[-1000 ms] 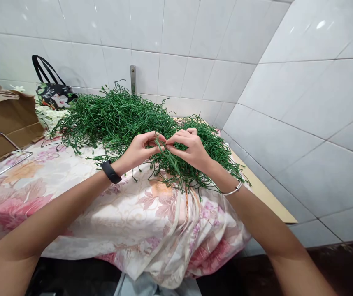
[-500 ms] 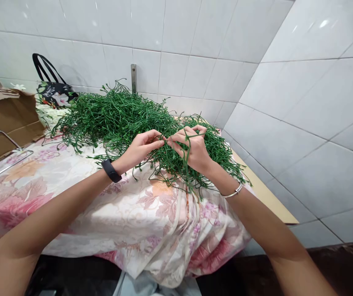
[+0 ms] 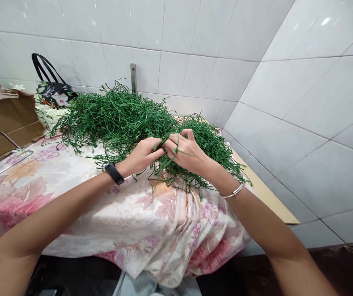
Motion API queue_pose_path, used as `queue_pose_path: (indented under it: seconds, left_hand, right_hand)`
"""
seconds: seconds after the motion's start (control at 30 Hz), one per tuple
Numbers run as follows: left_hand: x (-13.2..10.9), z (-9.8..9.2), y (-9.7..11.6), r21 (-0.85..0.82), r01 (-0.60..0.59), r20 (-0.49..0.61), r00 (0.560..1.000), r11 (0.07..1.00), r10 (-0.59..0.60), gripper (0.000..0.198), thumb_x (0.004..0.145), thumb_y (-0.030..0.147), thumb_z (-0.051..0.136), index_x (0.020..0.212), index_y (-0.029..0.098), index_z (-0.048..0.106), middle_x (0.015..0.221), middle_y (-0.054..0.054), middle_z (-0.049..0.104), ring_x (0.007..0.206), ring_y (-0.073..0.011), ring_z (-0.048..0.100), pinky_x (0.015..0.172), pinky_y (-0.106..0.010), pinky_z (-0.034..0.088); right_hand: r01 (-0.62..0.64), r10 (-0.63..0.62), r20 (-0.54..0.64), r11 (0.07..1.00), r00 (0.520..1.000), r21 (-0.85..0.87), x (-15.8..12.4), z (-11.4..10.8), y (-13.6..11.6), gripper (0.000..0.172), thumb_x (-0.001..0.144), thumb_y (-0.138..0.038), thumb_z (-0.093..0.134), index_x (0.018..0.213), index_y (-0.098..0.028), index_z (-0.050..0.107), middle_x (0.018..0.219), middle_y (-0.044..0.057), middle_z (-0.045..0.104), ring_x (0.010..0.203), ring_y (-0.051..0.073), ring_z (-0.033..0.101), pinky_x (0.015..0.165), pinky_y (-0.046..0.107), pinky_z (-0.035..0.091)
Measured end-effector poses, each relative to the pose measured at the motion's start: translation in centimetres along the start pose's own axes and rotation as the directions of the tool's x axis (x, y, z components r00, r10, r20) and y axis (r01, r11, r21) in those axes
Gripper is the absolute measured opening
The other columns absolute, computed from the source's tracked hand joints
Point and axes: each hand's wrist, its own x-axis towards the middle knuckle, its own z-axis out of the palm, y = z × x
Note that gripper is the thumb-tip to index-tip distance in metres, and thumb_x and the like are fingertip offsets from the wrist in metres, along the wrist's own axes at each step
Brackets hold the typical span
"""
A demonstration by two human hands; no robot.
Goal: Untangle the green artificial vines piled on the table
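Note:
A large tangled heap of thin green plastic-looking stems (image 3: 117, 117) lies on a floral cloth (image 3: 102, 213). Over the heap's front middle, my left hand (image 3: 144, 156) pinches a green stem between thumb and fingers; a black band is on that wrist. My right hand (image 3: 184, 152) meets it fingertip to fingertip, its fingers curled round green stems, one of which crosses in front of the fingers. A silver bangle circles the right wrist. The exact point where the stems meet is hidden by the fingers.
At the left stand a cardboard box (image 3: 6, 119) and a bent metal wire frame (image 3: 19, 150). Behind are a black floral bag (image 3: 54, 92) and white flowers (image 3: 48, 116). A metal bracket (image 3: 133, 78) is on the tiled wall. A board edge (image 3: 265, 197) shows at right.
Both hands have dropped slightly, and the right hand has shifted left, its fingers curling in closer to the left fingertips. The stems it holds have swung lower and to the left.

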Motion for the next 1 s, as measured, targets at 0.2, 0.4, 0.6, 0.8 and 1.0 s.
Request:
queue_pose_path:
  seconds: [0.2, 0.4, 0.6, 0.8, 1.0]
  left_hand:
    - [-0.2, 0.4, 0.4, 0.159, 0.047, -0.054, 0.998, 0.986, -0.039, 0.024, 0.079, 0.022, 0.041, 0.058, 0.017, 0.032, 0.059, 0.001, 0.038, 0.059, -0.0124, 0.033, 0.055, -0.026, 0.024]
    - [-0.3, 0.2, 1.3, 0.071, 0.019, -0.134, 0.991, 0.997, -0.009, 0.024, 0.08, 0.02, 0.039, 0.059, 0.018, 0.029, 0.059, 0.002, 0.034, 0.057, -0.0112, 0.03, 0.054, -0.025, 0.023]
    - [-0.3, -1.2, 1.2, 0.075, 0.067, -0.305, 0.951, 0.995, -0.041, 0.023, 0.078, 0.016, 0.043, 0.057, 0.017, 0.033, 0.057, 0.003, 0.033, 0.055, -0.0096, 0.03, 0.054, -0.026, 0.022]
    - [0.7, -2.1, -1.1, -0.465, 0.101, -0.201, 0.956, 0.88, -0.216, 0.015, 0.078, 0.028, 0.051, 0.071, 0.014, 0.054, 0.068, 0.0, 0.051, 0.062, -0.0089, 0.044, 0.059, -0.022, 0.035]
    - [0.9, -1.3, -1.6, -0.644, 0.151, -0.14, 0.941, 0.75, -0.309, 0.019, 0.068, 0.03, 0.064, 0.077, 0.013, 0.061, 0.073, -0.002, 0.059, 0.066, -0.0096, 0.052, 0.066, -0.023, 0.042]
  right_hand:
    - [0.016, -0.01, 0.069, 0.996, 0.998, -0.09, 0.3, -0.2, -0.7, 0.025, 0.089, -0.026, 0.026, 0.078, -0.017, 0.047, 0.077, 0.005, 0.053, 0.074, 0.017, 0.046, 0.075, 0.033, 0.024]
    - [-0.036, 0.034, -0.014, 0.99, 0.999, -0.135, 0.8, -0.5, -1.8, 0.029, 0.089, -0.029, 0.027, 0.075, -0.016, 0.049, 0.07, 0.005, 0.052, 0.072, 0.018, 0.046, 0.073, 0.035, 0.027]
    - [-0.436, 0.41, -0.231, 0.897, 0.882, -0.072, 0.0, -1.3, 2.2, 0.026, 0.086, -0.023, 0.032, 0.069, -0.017, 0.051, 0.062, 0.004, 0.05, 0.064, 0.017, 0.046, 0.072, 0.038, 0.028]
    - [-0.558, 0.569, -0.214, 0.822, 0.794, 0.116, -2.7, -0.2, 9.2, 0.026, 0.085, -0.033, 0.039, 0.075, -0.019, 0.058, 0.077, 0.007, 0.057, 0.081, 0.024, 0.05, 0.073, 0.042, 0.024]
    - [-0.534, 0.58, -0.078, 0.789, 0.811, 0.303, -2.9, 1.5, 9.4, 0.017, 0.08, -0.021, 0.047, 0.082, -0.022, 0.065, 0.086, 0.005, 0.062, 0.089, 0.023, 0.052, 0.076, 0.042, 0.022]
